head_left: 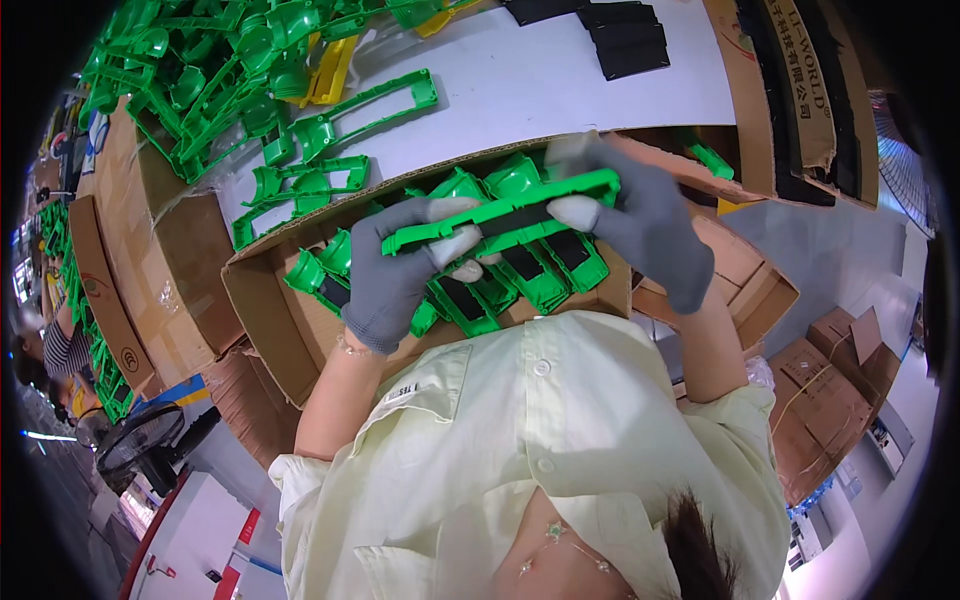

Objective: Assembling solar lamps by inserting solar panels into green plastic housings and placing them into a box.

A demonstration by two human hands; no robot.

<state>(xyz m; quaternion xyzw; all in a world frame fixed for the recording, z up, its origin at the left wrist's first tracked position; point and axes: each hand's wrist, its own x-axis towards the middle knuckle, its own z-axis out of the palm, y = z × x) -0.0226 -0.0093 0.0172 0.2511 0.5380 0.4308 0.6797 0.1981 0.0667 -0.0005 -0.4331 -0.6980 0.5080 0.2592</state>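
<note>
A: Where's the green frame?
B: Mid-frame, between the hands, its long axis nearly crosswise, the right end higher than the left. A black strip shows between its long edges.
A: Which hand is nearer?
B: Neither; each touches one end. The left hand has its fingers curled around the left end, gripping it. The right hand presses its thumb near the right end; its other fingers blur above the upper edge, so I can't tell how far they're spread.
A: Beneath it?
B: A cardboard box with similar green parts. Beyond, the white desk carries a green heap, upper left.
</note>
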